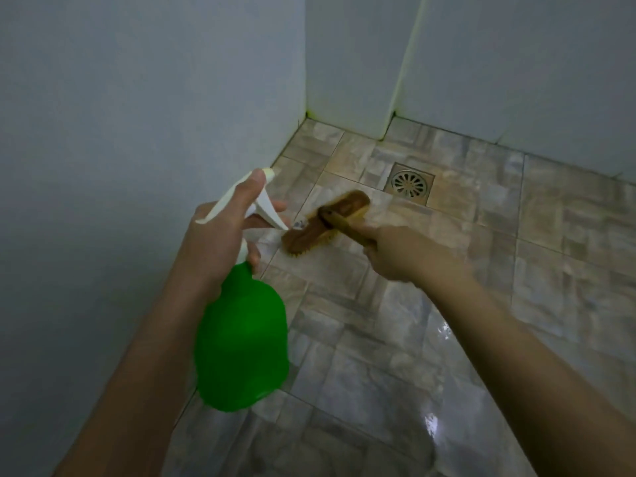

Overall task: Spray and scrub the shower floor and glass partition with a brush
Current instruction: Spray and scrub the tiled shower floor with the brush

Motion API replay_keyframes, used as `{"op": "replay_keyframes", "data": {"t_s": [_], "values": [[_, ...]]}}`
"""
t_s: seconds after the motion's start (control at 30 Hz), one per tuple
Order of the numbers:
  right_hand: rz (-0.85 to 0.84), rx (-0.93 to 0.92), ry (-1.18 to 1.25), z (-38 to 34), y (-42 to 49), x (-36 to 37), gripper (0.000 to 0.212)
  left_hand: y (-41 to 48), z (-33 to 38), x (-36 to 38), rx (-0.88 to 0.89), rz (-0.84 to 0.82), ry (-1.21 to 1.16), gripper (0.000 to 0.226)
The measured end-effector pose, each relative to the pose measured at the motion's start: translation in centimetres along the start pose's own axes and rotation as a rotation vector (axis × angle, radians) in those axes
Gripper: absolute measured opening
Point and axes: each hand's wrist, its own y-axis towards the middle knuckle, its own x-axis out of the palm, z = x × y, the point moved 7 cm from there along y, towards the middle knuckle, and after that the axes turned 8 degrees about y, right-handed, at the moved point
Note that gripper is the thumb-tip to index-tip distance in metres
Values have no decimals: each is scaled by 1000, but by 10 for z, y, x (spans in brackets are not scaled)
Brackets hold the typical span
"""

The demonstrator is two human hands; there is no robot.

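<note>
One: Two tools up. Who's got what?
Two: L hand (220,235) wraps the neck of the green spray bottle (241,339), fingers curled at the white trigger, nozzle aimed down at the floor (481,235) by the wall (137,132). R hand (395,253) is fisted round the brush (327,222) handle. Bristles are down on the tiles, near the drain (409,183) and just beside the nozzle.
One: How'll they handle?
Two: Bottle's thin plastic, prob. light-ish; can't read the fill level thru the green. Hold at the neck so the trigger pulls clean. Brush looks like wood w/ stiff bristles, so rigid, should take hard pressure. Grip low on the handle for leverage.
One: Risks?
Two: Tiles shine wet, so prob. slippery, & a wet handle may slide in the palm. Glass partition: can't tell which panel it is from here.
</note>
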Motion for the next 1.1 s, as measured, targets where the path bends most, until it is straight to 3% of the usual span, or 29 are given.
{"op": "replay_keyframes", "data": {"t_s": [0.13, 0.23, 0.33, 0.4, 0.5, 0.6, 0.7, 0.8, 0.97, 1.1], "values": [[146, -95, -99, -27, 98, -25, 41, -1, -3, 3, -6, 9, -21, 28], [82, -154, -75, -33, 99, -51, 48, -2, -4, 7, 9, 6, -30, 30], [-66, -19, -64, 3, 57, -63, 34, -2, -5, 5, 10, 26, -60, 30], [-40, 75, -141, 14, 55, -62, 33, -2, -5, 4, 2, 35, -89, 31], [71, -74, -241, -24, 110, -53, 44, -1, -2, 7, 19, 21, -63, 29], [132, -187, -193, -45, 149, -66, 47, -1, 1, 9, 40, 18, -22, 29], [11, -150, -232, -5, 117, -87, 48, -1, 5, 9, 44, 17, -29, 32], [-110, 38, -185, 38, 79, -95, 47, 1, 7, 7, 30, 12, -33, 32], [86, -145, -242, -1, 145, -89, 45, 5, 10, 23, 45, -3, -6, 41], [74, -165, -210, 17, 146, -101, 48, 4, 11, 33, 61, -1, -17, 32]]}}
